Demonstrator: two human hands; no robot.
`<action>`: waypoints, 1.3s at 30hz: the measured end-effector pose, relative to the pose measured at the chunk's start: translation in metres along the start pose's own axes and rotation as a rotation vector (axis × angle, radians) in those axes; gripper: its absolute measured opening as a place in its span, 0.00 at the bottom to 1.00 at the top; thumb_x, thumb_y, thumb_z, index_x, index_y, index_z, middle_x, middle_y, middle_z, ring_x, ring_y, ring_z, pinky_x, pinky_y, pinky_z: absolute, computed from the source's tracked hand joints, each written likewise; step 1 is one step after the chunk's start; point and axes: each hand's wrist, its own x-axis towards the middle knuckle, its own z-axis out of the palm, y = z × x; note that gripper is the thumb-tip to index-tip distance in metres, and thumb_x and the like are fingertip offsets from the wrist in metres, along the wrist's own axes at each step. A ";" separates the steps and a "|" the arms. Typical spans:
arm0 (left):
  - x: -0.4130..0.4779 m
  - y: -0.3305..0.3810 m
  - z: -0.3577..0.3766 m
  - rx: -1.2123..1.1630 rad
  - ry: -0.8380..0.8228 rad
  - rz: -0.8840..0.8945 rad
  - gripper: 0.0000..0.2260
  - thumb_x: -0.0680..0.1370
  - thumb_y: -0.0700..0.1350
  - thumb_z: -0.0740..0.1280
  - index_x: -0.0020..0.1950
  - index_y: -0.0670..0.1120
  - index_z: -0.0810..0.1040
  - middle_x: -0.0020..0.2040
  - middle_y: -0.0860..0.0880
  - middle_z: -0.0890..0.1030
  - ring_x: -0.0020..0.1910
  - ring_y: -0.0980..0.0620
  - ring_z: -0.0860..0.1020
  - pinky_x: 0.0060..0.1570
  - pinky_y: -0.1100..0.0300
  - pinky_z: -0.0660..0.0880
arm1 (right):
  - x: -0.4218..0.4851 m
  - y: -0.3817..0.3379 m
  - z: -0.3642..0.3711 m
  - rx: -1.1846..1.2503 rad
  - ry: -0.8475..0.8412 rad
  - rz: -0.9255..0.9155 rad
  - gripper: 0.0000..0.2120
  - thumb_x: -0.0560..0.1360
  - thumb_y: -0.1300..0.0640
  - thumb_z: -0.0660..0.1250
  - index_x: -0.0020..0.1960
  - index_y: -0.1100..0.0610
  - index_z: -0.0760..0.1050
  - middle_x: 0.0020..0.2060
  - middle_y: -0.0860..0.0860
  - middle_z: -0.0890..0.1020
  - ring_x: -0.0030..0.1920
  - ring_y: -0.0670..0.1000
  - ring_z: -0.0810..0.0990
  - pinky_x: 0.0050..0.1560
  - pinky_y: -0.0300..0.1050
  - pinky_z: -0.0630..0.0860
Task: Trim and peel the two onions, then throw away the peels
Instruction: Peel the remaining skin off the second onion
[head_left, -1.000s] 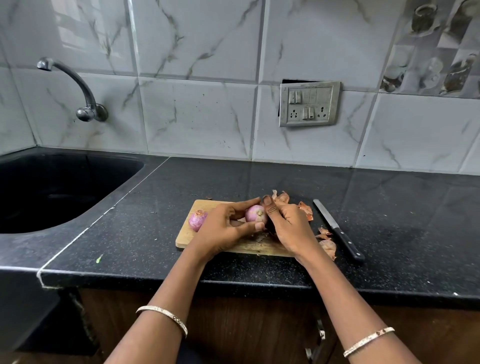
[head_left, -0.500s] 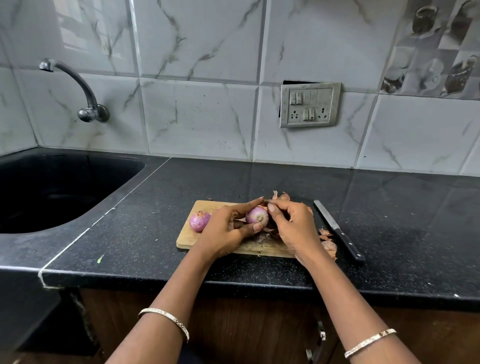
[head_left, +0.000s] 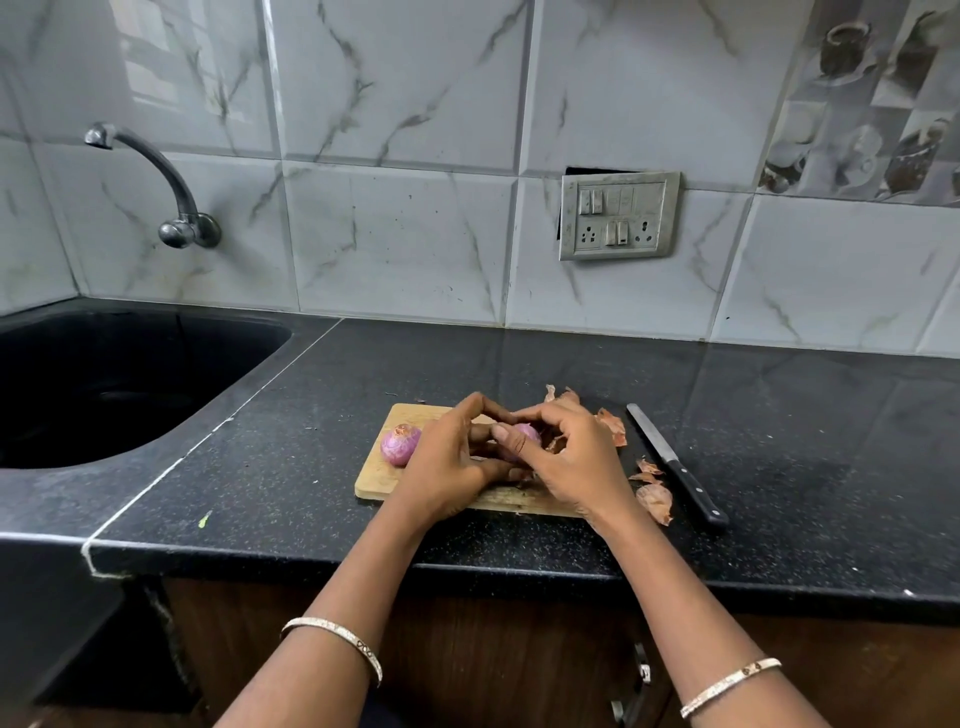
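Note:
A small wooden cutting board (head_left: 376, 480) lies on the black counter. One purple onion (head_left: 399, 443) rests on its left part, free of both hands. My left hand (head_left: 449, 467) and my right hand (head_left: 574, 465) meet over the board's middle and both grip a second purple onion (head_left: 527, 435), mostly hidden by the fingers. Dry brown peels (head_left: 655, 501) lie just right of the board, more peels (head_left: 612, 425) behind my right hand. A black-handled knife (head_left: 675, 465) lies on the counter to the right of the peels.
A black sink (head_left: 104, 384) is set into the counter at the left, with a metal tap (head_left: 171, 197) on the tiled wall above it. A switch and socket plate (head_left: 618, 215) is on the wall behind. The counter's front edge (head_left: 467, 566) runs just below my wrists.
My hands have closed in around the held onion, covering more of it. My right hand's fingers have shifted over the onion's top. The other onion, peels and knife have not moved.

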 end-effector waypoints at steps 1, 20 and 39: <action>0.000 0.000 0.000 0.030 0.001 0.003 0.20 0.69 0.32 0.78 0.55 0.42 0.74 0.46 0.48 0.88 0.47 0.54 0.86 0.52 0.59 0.82 | 0.001 0.002 0.001 0.004 -0.001 -0.004 0.13 0.73 0.41 0.74 0.53 0.46 0.86 0.41 0.43 0.79 0.47 0.41 0.78 0.49 0.36 0.73; 0.000 0.000 0.002 0.009 0.121 -0.001 0.17 0.66 0.30 0.79 0.46 0.48 0.80 0.46 0.48 0.88 0.47 0.52 0.87 0.53 0.48 0.83 | 0.001 0.008 0.000 0.191 -0.027 -0.008 0.17 0.68 0.37 0.75 0.53 0.42 0.86 0.43 0.46 0.83 0.47 0.45 0.82 0.51 0.43 0.78; -0.003 0.010 0.002 -0.165 0.076 -0.026 0.13 0.71 0.31 0.76 0.50 0.41 0.78 0.44 0.48 0.87 0.46 0.53 0.87 0.44 0.66 0.81 | -0.001 0.002 -0.005 0.368 0.042 0.137 0.13 0.81 0.49 0.65 0.51 0.54 0.87 0.43 0.44 0.88 0.48 0.42 0.84 0.48 0.45 0.81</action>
